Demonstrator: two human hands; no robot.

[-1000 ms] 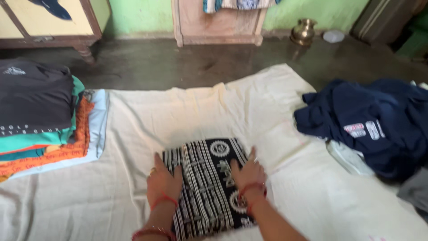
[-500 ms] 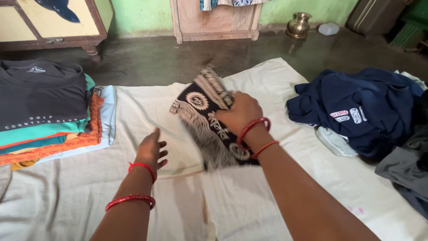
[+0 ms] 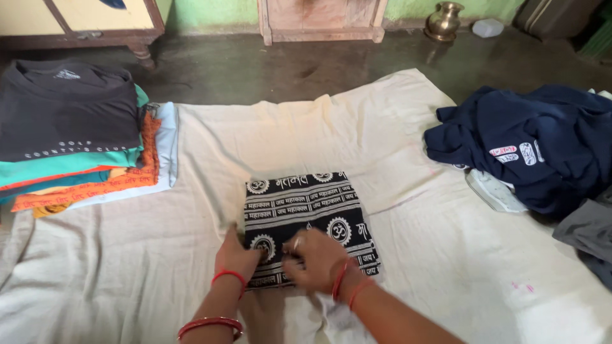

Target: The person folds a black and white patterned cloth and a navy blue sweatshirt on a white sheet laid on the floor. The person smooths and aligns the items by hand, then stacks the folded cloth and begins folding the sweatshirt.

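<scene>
Both hands, left hand (image 3: pixel 237 255) and right hand (image 3: pixel 313 258), press the folded black patterned cloth (image 3: pixel 306 210).

I have one view only, from the camera on the person's head. It looks steeply down and forward over a white sheet (image 3: pixel 159 280) spread on the floor, close enough that both forearms enter from the bottom edge. The far wall's foot and a brass pot (image 3: pixel 444 20) sit at the top edge.
</scene>
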